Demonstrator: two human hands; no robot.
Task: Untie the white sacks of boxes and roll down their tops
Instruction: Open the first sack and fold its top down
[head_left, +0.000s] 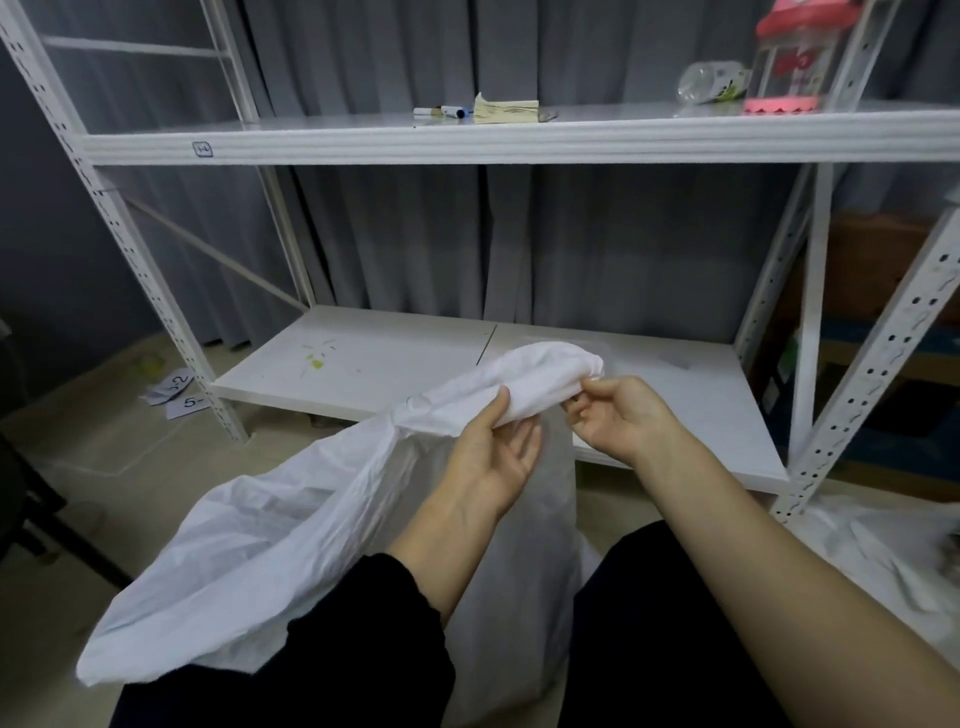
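Between both hands — white sack (322, 525), crumpled, its gathered top bunched.

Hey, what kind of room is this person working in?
Probably a storeroom or stockroom: a white slotted-metal shelving rack with a numbered label, paper number tags on the floor, and a white sack being opened.
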